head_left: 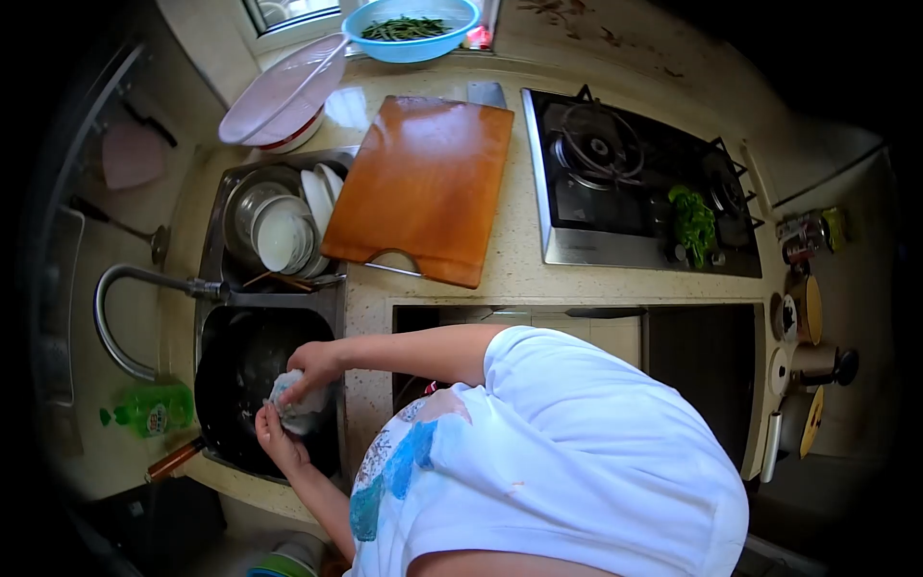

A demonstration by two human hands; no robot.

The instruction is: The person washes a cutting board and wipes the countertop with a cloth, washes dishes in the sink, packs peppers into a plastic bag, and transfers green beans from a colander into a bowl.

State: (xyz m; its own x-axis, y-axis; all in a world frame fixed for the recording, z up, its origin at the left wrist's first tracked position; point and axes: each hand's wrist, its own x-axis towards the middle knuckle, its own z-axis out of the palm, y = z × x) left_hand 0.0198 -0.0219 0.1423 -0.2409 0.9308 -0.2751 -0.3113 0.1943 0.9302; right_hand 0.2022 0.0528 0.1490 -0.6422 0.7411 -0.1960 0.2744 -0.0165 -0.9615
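Note:
Over the near sink basin (341, 452), both of my hands meet at a wet, whitish cloth (306, 415). My right hand (315, 367) comes in from above in the picture, its fingers closed on the cloth. Below it, my left hand (281, 440) pinches at the cloth's edge with bent fingers. Beneath them a dark, round pan (236, 356) fills the basin, and a wooden handle (175, 462) sticks out over the counter. The curved faucet (120, 279) stands beside the basin.
Stacked bowls (279, 238) and plates fill the other basin. A wooden cutting board (423, 183) overlaps that basin's edge. Green leaves (692, 226) lie on the gas stove (615, 183). A green detergent bottle (159, 411) is near the faucet. Green beans lie in a blue basin (385, 50).

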